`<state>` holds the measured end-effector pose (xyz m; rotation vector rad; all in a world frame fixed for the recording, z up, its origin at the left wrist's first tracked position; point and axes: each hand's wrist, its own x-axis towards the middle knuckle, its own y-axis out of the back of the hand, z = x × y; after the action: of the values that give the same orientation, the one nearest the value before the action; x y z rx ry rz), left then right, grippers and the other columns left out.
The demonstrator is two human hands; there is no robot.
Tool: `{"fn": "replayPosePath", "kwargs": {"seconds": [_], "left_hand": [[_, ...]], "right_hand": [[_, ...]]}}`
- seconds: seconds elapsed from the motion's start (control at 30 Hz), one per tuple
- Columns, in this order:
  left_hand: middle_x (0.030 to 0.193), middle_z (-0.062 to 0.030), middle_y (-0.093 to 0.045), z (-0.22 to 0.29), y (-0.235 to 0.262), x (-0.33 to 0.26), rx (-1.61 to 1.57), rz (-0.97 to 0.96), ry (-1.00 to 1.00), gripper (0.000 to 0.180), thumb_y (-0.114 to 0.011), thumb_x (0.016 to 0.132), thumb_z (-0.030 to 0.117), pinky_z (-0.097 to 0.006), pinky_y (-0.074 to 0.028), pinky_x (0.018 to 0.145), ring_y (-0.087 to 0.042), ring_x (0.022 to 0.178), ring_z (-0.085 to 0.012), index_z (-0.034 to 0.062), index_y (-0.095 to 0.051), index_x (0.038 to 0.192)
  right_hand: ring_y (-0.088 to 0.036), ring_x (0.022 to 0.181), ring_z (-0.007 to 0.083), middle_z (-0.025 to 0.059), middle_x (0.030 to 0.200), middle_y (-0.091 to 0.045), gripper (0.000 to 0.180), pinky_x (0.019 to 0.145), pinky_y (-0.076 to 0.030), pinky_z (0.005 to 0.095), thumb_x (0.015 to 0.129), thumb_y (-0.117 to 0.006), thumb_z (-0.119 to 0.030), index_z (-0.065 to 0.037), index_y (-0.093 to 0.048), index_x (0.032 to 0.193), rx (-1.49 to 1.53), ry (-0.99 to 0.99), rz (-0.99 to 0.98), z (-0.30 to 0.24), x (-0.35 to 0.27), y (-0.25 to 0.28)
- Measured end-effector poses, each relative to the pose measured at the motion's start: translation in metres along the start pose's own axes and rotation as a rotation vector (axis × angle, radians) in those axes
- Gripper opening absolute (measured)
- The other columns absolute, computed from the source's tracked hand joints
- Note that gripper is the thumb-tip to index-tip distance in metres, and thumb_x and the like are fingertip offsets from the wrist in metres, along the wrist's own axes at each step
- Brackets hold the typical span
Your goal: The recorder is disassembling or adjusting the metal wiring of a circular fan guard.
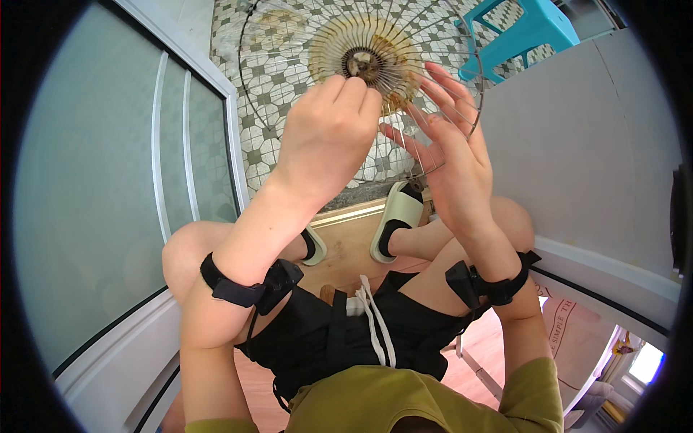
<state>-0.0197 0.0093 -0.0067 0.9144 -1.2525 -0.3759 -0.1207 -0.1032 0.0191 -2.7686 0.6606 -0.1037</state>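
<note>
Over the tiled floor [289,86], my left hand [328,133] pinched the fan guard [361,43] hub dead ahead; my right hand [447,144], fingers spread, steadied its wires alongside.

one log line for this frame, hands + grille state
left hand: pinching hub of wire fan grille | right hand: open, fingers against the grille's wires | posture: seated, grille held over tiled floor

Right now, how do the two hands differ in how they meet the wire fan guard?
The left hand is curled closed, fingertips pinched at the guard's dark centre hub; the right hand is spread open, fingers straight.
The left hand sits at the middle of the wire fan guard; the right hand lies against the wires nearer its rim.
Both wear black wrist straps.
</note>
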Motion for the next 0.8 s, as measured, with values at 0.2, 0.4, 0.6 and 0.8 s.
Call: {"fn": "replayPosePath", "kwargs": {"seconds": [0.2, 0.4, 0.6, 0.8], "left_hand": [[0.069, -0.0055, -0.052, -0.001, 0.000, 0.002, 0.007, -0.043, -0.019, 0.011, -0.059, 0.059, 0.005, -0.030, -0.045, 0.059, -0.054, 0.069, -0.0206, 0.0056, -0.054, 0.069], [0.074, -0.0102, -0.055, -0.012, 0.008, -0.005, -0.375, -0.242, 0.183, 0.005, -0.057, 0.074, 0.001, -0.037, -0.046, 0.066, -0.055, 0.075, -0.0292, 0.0018, -0.055, 0.079], [0.074, -0.0092, -0.058, -0.011, 0.004, -0.008, -0.281, -0.208, 0.185, 0.005, -0.056, 0.067, 0.001, -0.037, -0.049, 0.067, -0.058, 0.077, -0.0269, 0.0029, -0.057, 0.072], [0.073, -0.0083, -0.057, -0.003, -0.007, -0.004, -0.232, -0.115, 0.123, 0.007, -0.056, 0.067, 0.000, -0.037, -0.048, 0.068, -0.057, 0.077, -0.0268, 0.0030, -0.057, 0.073]], "right_hand": [[-0.040, 0.123, 0.0238, 0.0105, 0.139, -0.032, 0.045, 0.094, -0.045, 0.0399, 0.091, -0.036, -0.005, -0.007, -0.031, 0.136, 0.015, -0.048, -0.059, -0.001, -0.003, 0.001], [-0.040, 0.123, 0.0270, 0.0110, 0.141, -0.030, 0.045, 0.095, -0.046, 0.0441, 0.090, -0.035, -0.004, -0.005, -0.032, 0.135, -0.016, -0.034, -0.040, 0.001, -0.003, 0.003], [-0.038, 0.125, 0.0267, 0.0103, 0.141, -0.029, 0.045, 0.095, -0.045, 0.0439, 0.091, -0.035, -0.004, -0.005, -0.032, 0.135, -0.033, -0.036, -0.023, 0.001, -0.004, -0.001], [-0.038, 0.125, 0.0268, 0.0092, 0.141, -0.029, 0.044, 0.095, -0.044, 0.0444, 0.091, -0.035, -0.004, -0.006, -0.032, 0.135, -0.030, -0.066, -0.007, 0.004, -0.004, -0.002]]}}
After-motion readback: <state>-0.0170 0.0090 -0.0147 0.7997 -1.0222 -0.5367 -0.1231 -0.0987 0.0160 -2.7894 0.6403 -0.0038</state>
